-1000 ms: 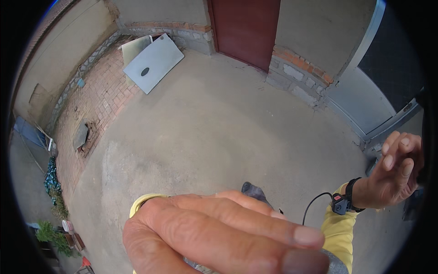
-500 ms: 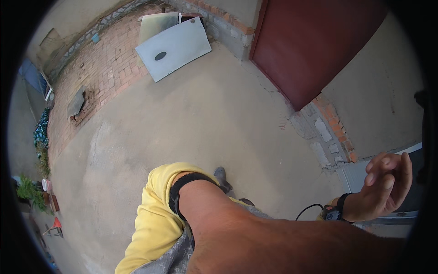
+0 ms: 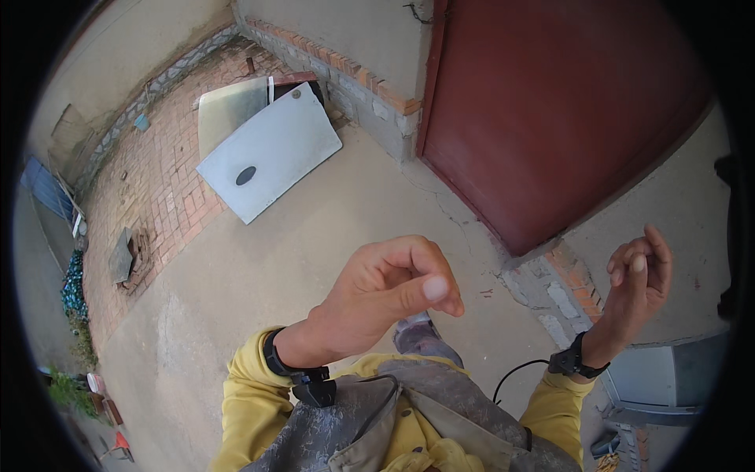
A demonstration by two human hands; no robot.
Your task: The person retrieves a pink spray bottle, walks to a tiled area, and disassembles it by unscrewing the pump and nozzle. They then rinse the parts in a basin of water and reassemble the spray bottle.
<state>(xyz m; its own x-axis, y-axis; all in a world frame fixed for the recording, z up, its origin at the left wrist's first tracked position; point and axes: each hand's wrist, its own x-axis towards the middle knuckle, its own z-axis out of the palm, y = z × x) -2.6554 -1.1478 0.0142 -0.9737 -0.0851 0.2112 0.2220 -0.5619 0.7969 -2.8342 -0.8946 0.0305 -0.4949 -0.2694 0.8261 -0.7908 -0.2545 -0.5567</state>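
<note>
Nearest us: our bare left hand (image 3: pixel 385 287) is raised at mid-view, fingers loosely curled with the thumb along them; no object shows in it. Our bare right hand (image 3: pixel 641 271) is raised well apart at the right, index finger up, the others bent – also without a visible load. Both wrists carry black straps (image 3: pixel 275 354); below them we note yellow fabric sleeves (image 3: pixel 255 401) and a grey patterned garment (image 3: pixel 318 429).

Progress, as we judge it: no handling is under way. Neither hand touches anything beyond our own gear, and we find no sign of a completed step at the fingers. We cannot tell what share of the work is finished; any contact with the objects around us is yet to be made.

Past the hands, a grey concrete floor (image 3: pixel 236 291) spreads out. On the far side of it lies the white rectangular panel with a dark oval (image 3: pixel 291 153), tilted in view and overlapping a pale cream sheet (image 3: pixel 224 114) – beyond the left hand, not touched. The dark red flat door (image 3: pixel 550 110) stands beyond the right hand, shut as far as we see. Farther left: reddish brick paving (image 3: pixel 169 185) and a small light-blue container (image 3: pixel 141 122).
</note>
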